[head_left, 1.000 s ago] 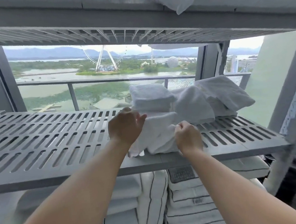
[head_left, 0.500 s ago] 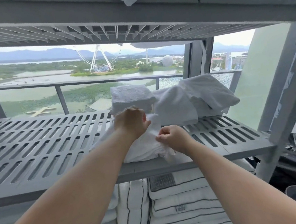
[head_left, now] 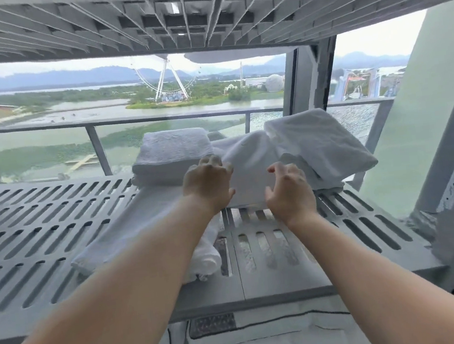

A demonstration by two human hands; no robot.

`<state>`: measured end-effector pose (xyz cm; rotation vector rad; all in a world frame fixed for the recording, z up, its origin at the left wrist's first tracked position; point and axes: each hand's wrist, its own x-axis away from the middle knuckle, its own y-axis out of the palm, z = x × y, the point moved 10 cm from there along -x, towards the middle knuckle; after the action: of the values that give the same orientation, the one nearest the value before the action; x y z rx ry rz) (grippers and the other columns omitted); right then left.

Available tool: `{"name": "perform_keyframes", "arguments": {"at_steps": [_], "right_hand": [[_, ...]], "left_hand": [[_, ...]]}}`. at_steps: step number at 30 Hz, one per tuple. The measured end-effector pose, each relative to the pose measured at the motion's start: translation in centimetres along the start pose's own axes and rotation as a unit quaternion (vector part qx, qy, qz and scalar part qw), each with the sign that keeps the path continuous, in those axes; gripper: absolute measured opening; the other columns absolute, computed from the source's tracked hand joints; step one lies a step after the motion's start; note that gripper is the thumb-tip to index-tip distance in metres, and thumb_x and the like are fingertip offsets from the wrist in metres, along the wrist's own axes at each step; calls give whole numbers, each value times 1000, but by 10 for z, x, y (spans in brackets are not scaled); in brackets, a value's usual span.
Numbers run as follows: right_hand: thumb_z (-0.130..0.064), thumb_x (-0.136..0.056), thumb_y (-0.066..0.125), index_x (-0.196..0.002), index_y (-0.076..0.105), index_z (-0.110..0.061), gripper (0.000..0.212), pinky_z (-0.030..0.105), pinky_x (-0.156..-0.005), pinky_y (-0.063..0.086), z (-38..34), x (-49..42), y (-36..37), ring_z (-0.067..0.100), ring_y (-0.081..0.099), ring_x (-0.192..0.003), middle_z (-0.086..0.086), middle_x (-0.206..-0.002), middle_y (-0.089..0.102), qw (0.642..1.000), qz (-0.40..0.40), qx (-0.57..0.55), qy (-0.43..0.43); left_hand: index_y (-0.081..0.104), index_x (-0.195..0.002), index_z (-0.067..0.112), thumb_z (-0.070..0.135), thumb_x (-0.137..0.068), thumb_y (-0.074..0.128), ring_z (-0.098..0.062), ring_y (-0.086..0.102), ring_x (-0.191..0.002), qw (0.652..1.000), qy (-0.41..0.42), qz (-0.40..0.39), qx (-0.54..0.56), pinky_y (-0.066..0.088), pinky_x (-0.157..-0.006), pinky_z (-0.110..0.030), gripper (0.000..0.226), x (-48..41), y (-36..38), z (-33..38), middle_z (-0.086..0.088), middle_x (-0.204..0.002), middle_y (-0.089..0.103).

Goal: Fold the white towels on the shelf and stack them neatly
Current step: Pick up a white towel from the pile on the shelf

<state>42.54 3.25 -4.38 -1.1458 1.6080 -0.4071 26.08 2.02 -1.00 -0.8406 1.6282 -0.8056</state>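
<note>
Pickup seems the step in hand — both hands are at the loose middle towel (head_left: 251, 175) on the shelf (head_left: 44, 217), beside the folded stack (head_left: 174, 152). The right hand (head_left: 288, 191) is released; the left hand (head_left: 207, 184) curls over its edge — grip I cannot tell. Next it needs a firm hold on both sides, then lifting.

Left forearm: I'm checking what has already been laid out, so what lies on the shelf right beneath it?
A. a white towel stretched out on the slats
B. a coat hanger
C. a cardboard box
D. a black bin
A: a white towel lies stretched along the slatted shelf under that arm, whose left hand is at the towel pile behind.
</note>
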Motion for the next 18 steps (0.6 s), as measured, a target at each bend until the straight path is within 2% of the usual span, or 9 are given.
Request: {"name": "perform_keyframes", "arguments": {"at_steps": [2,5,7,9,10,12,14,16,18], "right_hand": [[-23,-90,60,-133,47,-19,46,41,-92,47,10,-11,-1,32,50,-119,13,-127,53,1000,19,15,1],[-27,-89,61,-137,42,-21,52,40,-84,47,23,-25,6,35,53,-115,14,-128,51,999,13,-28,24],[-32,-89,63,-137,40,-18,55,39,-80,46,30,-32,12,35,58,-111,15,-127,53,998,6,-49,41],[-38,-87,67,-134,43,-13,58,39,-83,48,36,-36,14,34,60,-111,14,-125,58,997,15,-54,49],[-39,-86,69,-132,46,-11,59,39,-85,49,39,-38,15,33,60,-111,13,-123,60,997,20,-58,52],[-39,-86,70,-125,56,-10,50,36,-82,49,42,-41,17,31,62,-108,10,-116,64,996,21,-68,59],[-34,-88,66,-106,66,-11,29,33,-72,44,42,-43,21,30,63,-99,8,-103,66,996,7,-68,53],[-25,-90,61,-96,68,-11,18,32,-69,43,38,-44,23,31,61,-95,9,-97,66,996,-10,-82,43],[-20,-92,59,-101,69,-11,17,33,-74,44,31,-43,18,29,60,-97,9,-101,66,994,-3,-108,24]], "left_hand": [[59,-130,23,54,-84,70,-28,52,-121,1000,1,4,15,50,-92,-43,56,-11,8,10,-6,-129,55],[54,-135,23,54,-83,71,-28,46,-128,999,-8,-10,31,43,-104,-43,63,-23,21,21,-7,-138,49],[47,-142,26,56,-82,69,-30,36,-139,998,-15,-49,34,34,-113,-44,70,-26,37,28,-10,-150,38],[32,-153,32,55,-82,68,-32,23,-148,994,-27,-102,36,24,-119,-46,82,-25,52,32,-13,-162,19],[26,-156,33,52,-84,67,-34,23,-148,992,-36,-116,32,24,-119,-47,85,-25,55,31,-14,-163,16],[23,-157,29,34,-91,60,-36,38,-138,993,-58,-97,25,34,-113,-46,75,-27,50,25,-17,-156,32],[32,-153,21,11,-95,48,-36,54,-120,995,-85,-47,34,46,-100,-44,61,-29,35,16,-17,-134,56],[39,-148,17,0,-94,41,-36,60,-109,992,-111,-33,54,53,-89,-45,57,-30,27,8,-16,-118,64],[43,-145,16,-5,-94,41,-36,63,-106,988,-135,-43,62,55,-82,-46,56,-30,24,2,-15,-114,65]]}}
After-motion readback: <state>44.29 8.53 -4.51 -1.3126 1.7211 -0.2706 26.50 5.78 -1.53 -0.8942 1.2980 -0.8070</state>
